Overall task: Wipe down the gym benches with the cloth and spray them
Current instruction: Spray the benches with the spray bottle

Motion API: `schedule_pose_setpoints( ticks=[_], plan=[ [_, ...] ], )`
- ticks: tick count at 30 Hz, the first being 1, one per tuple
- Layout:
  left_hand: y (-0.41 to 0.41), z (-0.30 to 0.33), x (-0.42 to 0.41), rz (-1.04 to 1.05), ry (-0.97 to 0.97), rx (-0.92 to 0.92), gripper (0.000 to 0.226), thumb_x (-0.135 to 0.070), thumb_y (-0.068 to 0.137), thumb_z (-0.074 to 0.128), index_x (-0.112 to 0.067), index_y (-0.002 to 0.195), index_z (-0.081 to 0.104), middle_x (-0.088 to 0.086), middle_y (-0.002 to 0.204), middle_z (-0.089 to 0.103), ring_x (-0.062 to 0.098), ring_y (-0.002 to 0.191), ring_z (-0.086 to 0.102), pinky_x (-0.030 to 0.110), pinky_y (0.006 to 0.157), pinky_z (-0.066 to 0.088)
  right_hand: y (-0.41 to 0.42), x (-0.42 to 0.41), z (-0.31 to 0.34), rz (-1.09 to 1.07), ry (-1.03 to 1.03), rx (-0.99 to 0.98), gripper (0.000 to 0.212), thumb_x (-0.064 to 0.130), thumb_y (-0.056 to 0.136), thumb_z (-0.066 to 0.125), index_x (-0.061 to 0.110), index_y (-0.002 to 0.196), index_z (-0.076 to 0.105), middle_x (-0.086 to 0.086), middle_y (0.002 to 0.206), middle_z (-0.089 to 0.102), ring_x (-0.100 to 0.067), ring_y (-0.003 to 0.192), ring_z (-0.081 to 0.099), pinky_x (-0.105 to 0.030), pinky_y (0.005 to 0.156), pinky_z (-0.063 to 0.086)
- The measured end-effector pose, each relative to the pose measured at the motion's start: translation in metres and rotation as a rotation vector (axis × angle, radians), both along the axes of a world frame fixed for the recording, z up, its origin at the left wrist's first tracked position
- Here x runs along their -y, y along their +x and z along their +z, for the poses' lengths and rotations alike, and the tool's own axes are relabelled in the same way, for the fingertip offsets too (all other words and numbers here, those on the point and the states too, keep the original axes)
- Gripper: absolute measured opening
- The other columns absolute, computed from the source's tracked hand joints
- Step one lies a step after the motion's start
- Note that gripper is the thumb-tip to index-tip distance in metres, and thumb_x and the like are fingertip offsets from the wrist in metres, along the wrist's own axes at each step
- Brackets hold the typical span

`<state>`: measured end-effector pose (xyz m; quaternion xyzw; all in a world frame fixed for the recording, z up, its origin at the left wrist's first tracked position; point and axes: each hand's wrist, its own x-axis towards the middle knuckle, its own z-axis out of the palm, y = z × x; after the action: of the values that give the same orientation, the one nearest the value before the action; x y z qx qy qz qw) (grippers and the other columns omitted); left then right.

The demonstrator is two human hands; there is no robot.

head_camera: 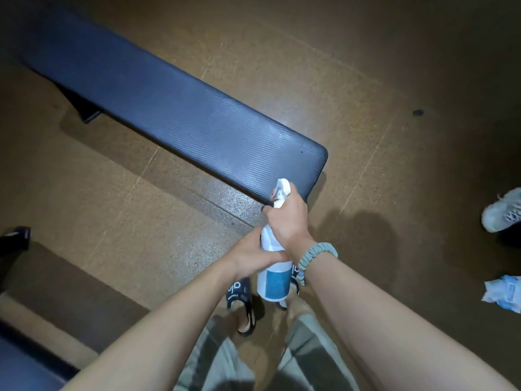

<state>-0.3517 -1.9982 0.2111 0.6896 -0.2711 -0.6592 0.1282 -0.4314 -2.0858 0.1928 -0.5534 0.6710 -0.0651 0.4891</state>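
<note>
A long dark blue padded gym bench (174, 108) runs from the upper left to the middle of the view. Its near end lies just beyond my hands. A white spray bottle (275, 280) with a blue label is held upright in front of me. My right hand (289, 218) grips its neck below the white nozzle, which points toward the bench end. My left hand (251, 253) holds the bottle's body from the left side. A white and blue cloth (503, 292) lies crumpled on the floor at the far right.
The brown floor (366, 80) surrounds the bench. Another person's light sneaker (503, 211) stands at the right edge. My feet in dark slides (241, 303) are below the bottle. Another dark bench (25, 368) shows at the lower left, and a black object (15, 239) sits at the left edge.
</note>
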Motion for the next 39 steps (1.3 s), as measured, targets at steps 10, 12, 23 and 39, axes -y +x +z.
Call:
schedule_pose_setpoints(
  ticks=[10, 12, 23, 39],
  plan=[
    [0.1, -0.001, 0.018, 0.05, 0.025, -0.002, 0.046, -0.036, 0.069, 0.085, -0.029, 0.109, 0.063, -0.012, 0.104, 0.076, 0.0, 0.096, 0.07, 0.027, 0.09, 0.058, 0.103, 0.018, -0.003, 0.09, 0.007, -0.018, 0.022, 0.015, 0.082, 0.07, 0.016, 0.096, 0.054, -0.002, 0.09, 0.063, -0.028, 0.085, 0.059, -0.032, 0.071, 0.039],
    [0.132, -0.003, 0.019, 0.049, 0.039, 0.032, 0.052, -0.044, 0.063, 0.082, -0.03, 0.109, 0.062, -0.012, 0.104, 0.075, 0.007, 0.1, 0.07, 0.036, 0.094, 0.057, 0.135, 0.022, -0.003, 0.13, 0.002, -0.015, 0.027, 0.014, 0.081, 0.069, 0.018, 0.102, 0.053, 0.001, 0.094, 0.062, -0.027, 0.088, 0.059, -0.033, 0.073, 0.041],
    [0.302, 0.012, 0.023, 0.074, -0.005, 0.066, 0.061, -0.046, 0.07, 0.087, -0.029, 0.119, 0.055, -0.007, 0.11, 0.069, 0.012, 0.102, 0.067, 0.04, 0.089, 0.058, 0.299, 0.036, 0.007, -0.06, 0.049, -0.005, 0.024, 0.012, 0.081, 0.072, 0.015, 0.1, 0.058, -0.003, 0.092, 0.065, -0.023, 0.084, 0.061, -0.035, 0.076, 0.05],
    [0.435, 0.019, 0.045, 0.17, -0.041, 0.115, 0.062, -0.046, 0.057, 0.09, -0.024, 0.104, 0.055, -0.002, 0.099, 0.073, 0.017, 0.093, 0.072, 0.051, 0.087, 0.06, 0.445, 0.067, 0.013, -0.055, 0.083, -0.019, 0.019, 0.015, 0.078, 0.071, 0.016, 0.093, 0.059, -0.004, 0.091, 0.068, -0.026, 0.086, 0.066, -0.039, 0.08, 0.055]
  ],
)
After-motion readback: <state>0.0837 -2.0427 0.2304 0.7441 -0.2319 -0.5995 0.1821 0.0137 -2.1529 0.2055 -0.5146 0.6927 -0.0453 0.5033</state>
